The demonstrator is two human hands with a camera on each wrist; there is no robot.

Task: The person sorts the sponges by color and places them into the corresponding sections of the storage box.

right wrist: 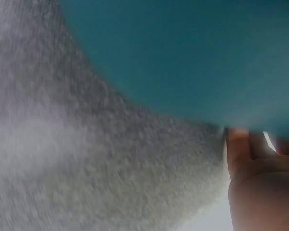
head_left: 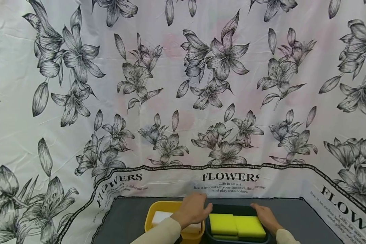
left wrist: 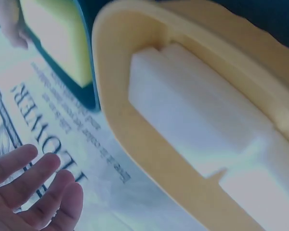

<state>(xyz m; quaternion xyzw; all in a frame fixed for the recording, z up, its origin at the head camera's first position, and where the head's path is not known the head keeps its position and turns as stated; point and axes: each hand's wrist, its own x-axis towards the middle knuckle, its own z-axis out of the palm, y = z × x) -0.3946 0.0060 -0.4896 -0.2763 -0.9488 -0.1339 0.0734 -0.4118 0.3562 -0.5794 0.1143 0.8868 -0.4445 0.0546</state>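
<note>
A yellow basin [head_left: 149, 217] holds white sponge-like blocks [left wrist: 192, 106]. Above its right side is my left hand [head_left: 191, 210], fingers spread and loosely bent, nothing held, as the left wrist view shows. To the right stands a dark green basin [head_left: 238, 209], its side against the yellow one in the head view, with yellow sponge-like blocks [head_left: 236, 225] inside. My right hand [head_left: 267, 217] grips this basin at its far right corner. In the right wrist view, the fingers [right wrist: 238, 147] pass behind the basin's teal-looking wall, and their tips are hidden.
Both basins stand on a dark grey tabletop [head_left: 126, 213]. A white cloth [head_left: 183, 135] printed with black flowers and lettering hangs behind the table and along both its sides.
</note>
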